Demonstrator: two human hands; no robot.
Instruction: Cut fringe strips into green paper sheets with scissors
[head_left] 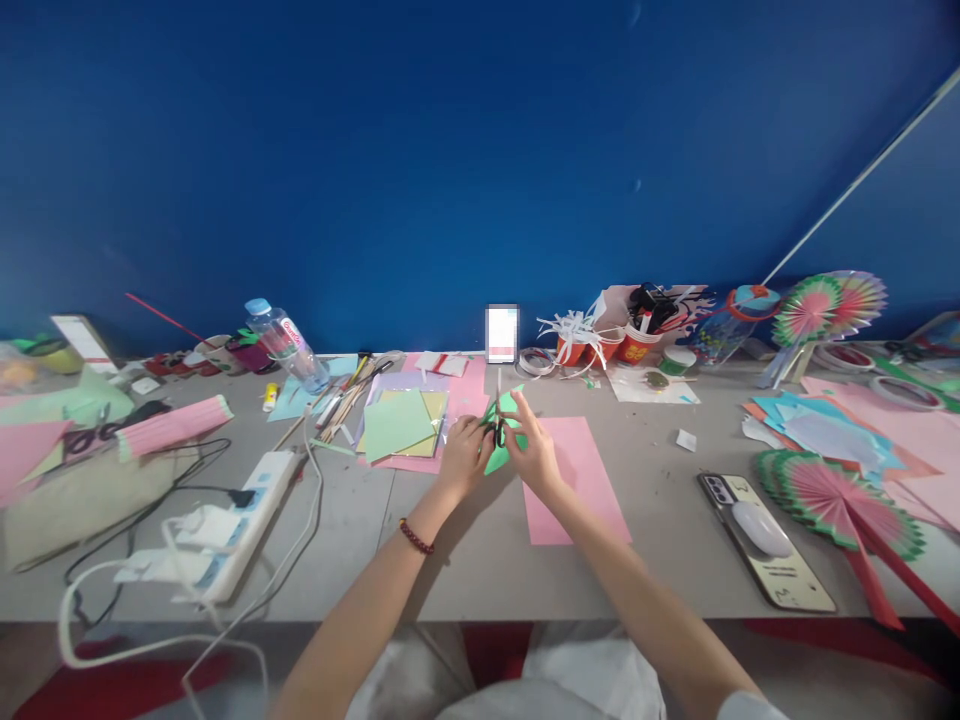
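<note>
Above the grey table, a piece of green paper [496,460] is between my two hands. A pair of scissors [499,406] with black handles points its blades away from me, in front of the paper. My left hand [466,452] is closed at the paper's left side, fingertips close to the scissor handles. My right hand [534,445] has its thumb and fingers at the handles, with a finger raised along the paper's right side. Partly under my right forearm lies a pink sheet [576,470]. Exactly where the blades meet the paper is too small to tell.
Stacked pastel papers [399,425] lie left of my hands, near a bottle [289,345] and a power strip [251,525] with trailing cables. A small screen [502,335] leans on the blue wall. On the right are a phone [765,545], a mouse [761,529] and a paper fan [840,500].
</note>
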